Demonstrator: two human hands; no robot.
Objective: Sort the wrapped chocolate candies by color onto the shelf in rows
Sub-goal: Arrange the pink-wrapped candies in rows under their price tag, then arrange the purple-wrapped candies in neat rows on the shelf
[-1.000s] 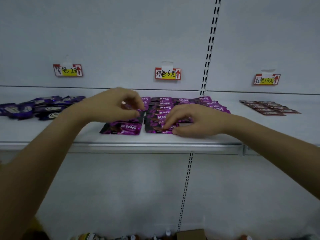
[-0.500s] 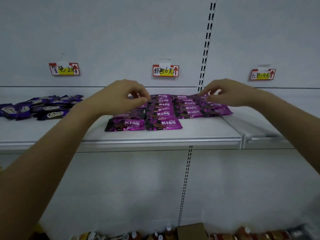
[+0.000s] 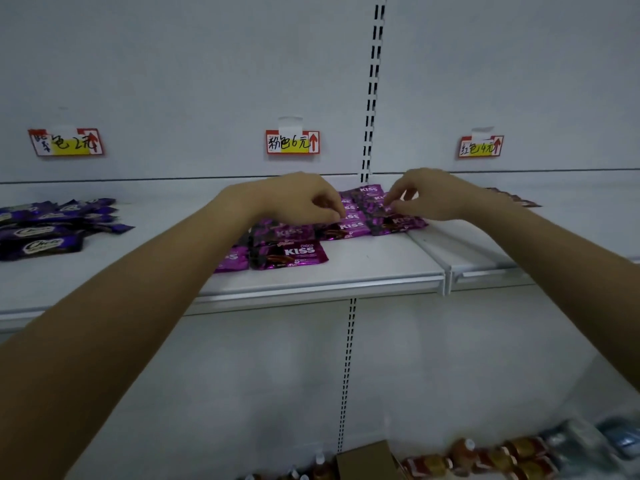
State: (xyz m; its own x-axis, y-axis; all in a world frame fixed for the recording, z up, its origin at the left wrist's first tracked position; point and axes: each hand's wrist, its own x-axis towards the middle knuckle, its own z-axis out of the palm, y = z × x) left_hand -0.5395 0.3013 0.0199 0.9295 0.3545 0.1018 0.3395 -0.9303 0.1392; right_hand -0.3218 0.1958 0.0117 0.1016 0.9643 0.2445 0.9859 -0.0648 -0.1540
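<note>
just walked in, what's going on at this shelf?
A person is lining up pink KISS packets in rows on the white shelf, under the middle price tag. The left hand has curled fingers down on the rows. The right hand seems to pinch a packet further back. A dark purple pile lies to the left, brownish-red packets to the right.

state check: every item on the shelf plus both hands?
pink candies: flat on the shelf, in rows, back ones under the hands.
purple candies: loose pile at the left, no hand on it.
red candies: flat at the right, mostly hidden by the arm.
left hand: fingers curled over pink candies, grip unclear.
right hand: pinches a pink candy in the right row.
</note>
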